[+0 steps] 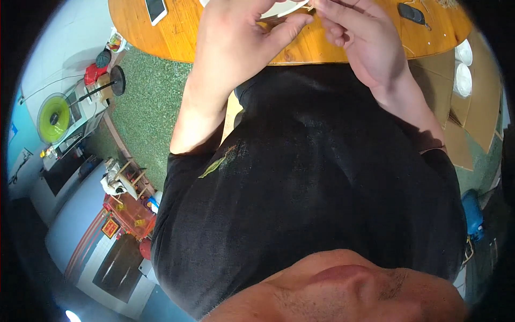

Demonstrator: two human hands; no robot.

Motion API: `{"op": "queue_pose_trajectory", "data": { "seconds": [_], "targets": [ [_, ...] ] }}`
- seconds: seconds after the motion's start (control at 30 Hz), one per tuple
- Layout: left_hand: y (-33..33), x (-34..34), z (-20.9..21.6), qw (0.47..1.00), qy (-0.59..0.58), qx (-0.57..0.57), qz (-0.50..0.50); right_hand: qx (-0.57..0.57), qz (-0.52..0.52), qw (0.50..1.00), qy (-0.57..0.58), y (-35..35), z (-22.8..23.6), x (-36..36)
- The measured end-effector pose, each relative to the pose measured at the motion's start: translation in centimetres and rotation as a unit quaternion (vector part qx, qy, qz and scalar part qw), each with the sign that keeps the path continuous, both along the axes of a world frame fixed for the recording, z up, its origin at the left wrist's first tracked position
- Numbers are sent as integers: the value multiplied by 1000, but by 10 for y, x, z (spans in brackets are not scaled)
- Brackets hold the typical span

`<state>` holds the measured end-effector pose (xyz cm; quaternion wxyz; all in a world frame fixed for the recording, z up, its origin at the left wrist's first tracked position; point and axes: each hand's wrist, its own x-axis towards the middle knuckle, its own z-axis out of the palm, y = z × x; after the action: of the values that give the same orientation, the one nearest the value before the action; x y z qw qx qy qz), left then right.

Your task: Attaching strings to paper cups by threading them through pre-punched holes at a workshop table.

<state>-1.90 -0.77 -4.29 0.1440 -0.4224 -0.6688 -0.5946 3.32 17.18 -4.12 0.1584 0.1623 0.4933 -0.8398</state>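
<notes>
Both my hands are raised over the wooden table (171,40) at the top of the view. The thumb of my left hand (230,45) is stretched out toward the right hand, with a gap between it and the index finger; the upper edge cuts off the other fingers. My right hand (367,35) has its fingers curled and pinched at a tiny pale strand (310,7), close to the left thumb tip. What the strand belongs to is too small to tell. Behind the hands lies a white plate or bowl (287,8), mostly hidden and cut off.
A phone (156,9) lies at the table's left, a dark key fob (411,13) at its right. Cardboard (429,80) and white bowls (463,79) are beyond the right edge. A green fan (54,118) stands left. A withered leaf (215,165) clings to my black shirt.
</notes>
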Motion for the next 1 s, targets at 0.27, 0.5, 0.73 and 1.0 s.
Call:
{"op": "queue_pose_trajectory", "data": {
  "seconds": [0.27,0.5,0.73,1.0],
  "targets": [
    [2,-1,-11,994,89,-1,56,-34,-4,999,-39,0,6,0],
    [5,2,-11,998,54,26,37,-15,6,1000,-22,1,3,2],
    [-2,23,43,957,-45,-254,130,5,11,998,61,3,-2,5],
    [-4,25,38,951,-95,-246,162,365,-96,827,417,-1,-10,8]
  ]
}}
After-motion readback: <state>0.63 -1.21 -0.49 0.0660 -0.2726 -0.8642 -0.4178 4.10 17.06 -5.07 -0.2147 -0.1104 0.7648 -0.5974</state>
